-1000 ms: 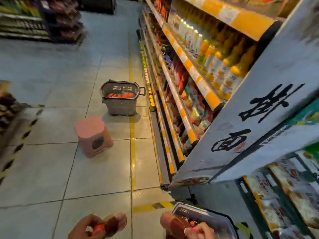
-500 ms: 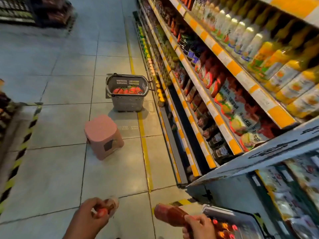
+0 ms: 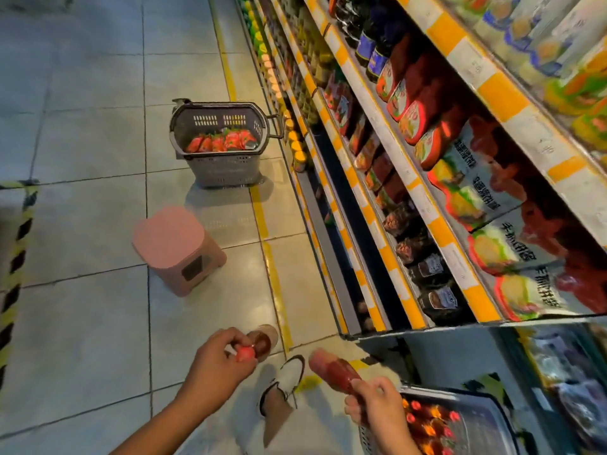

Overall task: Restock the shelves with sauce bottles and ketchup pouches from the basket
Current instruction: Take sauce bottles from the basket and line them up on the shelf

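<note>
My left hand point(image 3: 219, 362) grips a dark red sauce bottle point(image 3: 261, 339) by its red cap, base pointing away. My right hand point(image 3: 377, 405) holds a second red sauce bottle point(image 3: 331, 369) by the neck, base up and to the left. Below my right hand stands a grey basket point(image 3: 486, 408) with several red-capped bottles. Farther along the aisle a second grey basket point(image 3: 223, 164) holds red ketchup pouches point(image 3: 223, 141). The shelves point(image 3: 391, 159) run along the right, stocked with red pouches, jars and bottles.
A pink plastic stool point(image 3: 175, 249) stands on the tiled floor between me and the far basket. A yellow floor line point(image 3: 267, 244) runs beside the shelf base. My white shoe point(image 3: 289, 376) shows between my hands. Black-yellow hazard tape point(image 3: 14, 257) marks the left edge.
The view has swung down and closer to the shelves. Both hands with their bottles have risen further into the frame; my shoe now shows.
</note>
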The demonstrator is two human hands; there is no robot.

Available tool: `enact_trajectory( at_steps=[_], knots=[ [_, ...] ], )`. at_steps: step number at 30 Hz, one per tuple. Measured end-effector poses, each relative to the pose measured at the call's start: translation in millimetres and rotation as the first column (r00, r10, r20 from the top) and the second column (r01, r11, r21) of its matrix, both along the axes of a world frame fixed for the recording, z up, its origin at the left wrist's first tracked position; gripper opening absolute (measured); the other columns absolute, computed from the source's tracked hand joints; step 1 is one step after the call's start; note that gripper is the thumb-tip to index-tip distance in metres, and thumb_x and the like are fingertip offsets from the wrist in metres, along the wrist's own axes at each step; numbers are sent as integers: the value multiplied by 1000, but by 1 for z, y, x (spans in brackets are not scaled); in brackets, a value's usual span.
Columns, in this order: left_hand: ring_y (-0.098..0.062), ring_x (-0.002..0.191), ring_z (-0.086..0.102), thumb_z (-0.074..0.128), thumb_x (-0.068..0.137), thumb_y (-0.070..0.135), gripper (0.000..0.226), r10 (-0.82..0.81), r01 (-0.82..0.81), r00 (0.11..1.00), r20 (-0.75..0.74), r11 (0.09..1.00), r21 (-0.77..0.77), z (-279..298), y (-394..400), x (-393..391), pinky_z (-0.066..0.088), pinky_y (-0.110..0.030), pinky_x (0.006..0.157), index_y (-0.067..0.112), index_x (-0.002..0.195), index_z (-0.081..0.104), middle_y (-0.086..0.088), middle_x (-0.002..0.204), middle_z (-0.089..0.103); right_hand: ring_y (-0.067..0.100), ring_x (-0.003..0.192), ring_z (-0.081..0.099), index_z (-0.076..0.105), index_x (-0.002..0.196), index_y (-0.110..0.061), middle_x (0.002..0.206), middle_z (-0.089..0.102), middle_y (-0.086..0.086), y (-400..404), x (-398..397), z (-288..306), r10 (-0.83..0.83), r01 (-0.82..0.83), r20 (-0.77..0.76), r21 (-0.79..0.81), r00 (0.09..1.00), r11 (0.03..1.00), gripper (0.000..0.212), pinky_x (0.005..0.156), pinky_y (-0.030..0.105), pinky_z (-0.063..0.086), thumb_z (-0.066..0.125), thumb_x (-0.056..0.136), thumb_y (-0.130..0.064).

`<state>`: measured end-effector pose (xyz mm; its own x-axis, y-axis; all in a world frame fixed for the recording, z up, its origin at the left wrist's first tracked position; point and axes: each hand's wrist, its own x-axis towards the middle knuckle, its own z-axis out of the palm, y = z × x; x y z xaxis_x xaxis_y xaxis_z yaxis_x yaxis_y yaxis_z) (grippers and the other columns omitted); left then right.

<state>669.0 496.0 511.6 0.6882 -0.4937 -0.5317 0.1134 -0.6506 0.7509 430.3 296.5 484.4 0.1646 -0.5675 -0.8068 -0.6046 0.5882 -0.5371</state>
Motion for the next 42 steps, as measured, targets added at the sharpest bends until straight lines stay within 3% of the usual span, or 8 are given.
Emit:
enact_trajectory(
  at_steps=[7, 10, 14, 19, 23, 27, 31, 42],
  knots=[
    [-13, 84, 62, 82, 76, 18, 21, -123, 124, 992, -38, 992, 6, -54, -107, 33, 51, -28, 72, 29, 84, 66, 7, 95, 61, 23, 55, 57, 53, 91, -1, 69, 54, 22, -61, 53, -45, -146, 146, 0, 55, 989, 988, 30, 43, 26, 43, 77, 81, -18],
    [-13, 88, 62, 81, 82, 22, 22, -224, 226, 971, -82, 974, 10, -97, -147, 48, 44, -13, 69, 28, 96, 66, 6, 101, 59, 36, 75, 70, 56, 101, -5, 85, 68, 30, -78, 65, -91, -363, 364, -19, 57, 931, 930, 16, 59, 34, 58, 70, 94, -9],
    [-22, 94, 64, 78, 85, 15, 25, -246, 249, 959, -139, 968, 2, -165, -197, 60, 53, -35, 84, 32, 97, 62, -1, 110, 60, 27, 53, 51, 51, 109, -2, 68, 54, 23, -96, 77, -154, -474, 474, -15, 37, 881, 880, 19, 46, 30, 47, 64, 97, -9],
    [-10, 76, 53, 73, 78, -3, 19, -332, 329, 939, -88, 943, -45, -250, -249, 57, 43, -27, 69, 10, 91, 68, 0, 91, 52, 21, 67, 63, 49, 116, -12, 81, 62, 12, -112, 76, -231, -680, 679, -39, 110, 732, 726, 29, 54, 25, 54, 67, 94, -16],
    [-18, 85, 56, 71, 79, 1, 18, -438, 435, 896, -80, 899, -47, -321, -286, 58, 37, -16, 67, 12, 94, 70, -1, 99, 54, 13, 91, 71, 65, 107, -16, 101, 70, 2, -120, 76, -284, -649, 648, -29, 108, 760, 754, 16, 86, 27, 59, 62, 99, -29],
    [-23, 92, 59, 63, 86, 5, 13, -496, 492, 868, -4, 863, -112, -385, -319, 41, 44, -30, 80, 13, 94, 69, 3, 97, 51, 19, 72, 59, 60, 98, -4, 80, 57, 9, -133, 80, -339, -820, 816, 72, 80, 568, 573, 12, 73, 27, 57, 54, 101, -13],
    [-30, 87, 59, 61, 84, 7, 9, -586, 583, 810, 27, 801, -133, -433, -343, 29, 50, -46, 76, 12, 89, 66, -7, 96, 57, 19, 78, 66, 62, 96, -5, 79, 63, 7, -141, 75, -373, -793, 791, 90, 58, 603, 609, 15, 81, 27, 57, 53, 102, -16],
    [-23, 81, 59, 57, 84, 0, 9, -722, 717, 692, -1, 687, -121, -485, -397, 6, 50, -35, 68, 6, 84, 63, -7, 95, 61, 31, 97, 73, 62, 120, 4, 104, 70, 23, -180, 72, -432, -837, 837, -14, 13, 548, 548, 25, 90, 37, 62, 56, 102, -12]
  ],
)
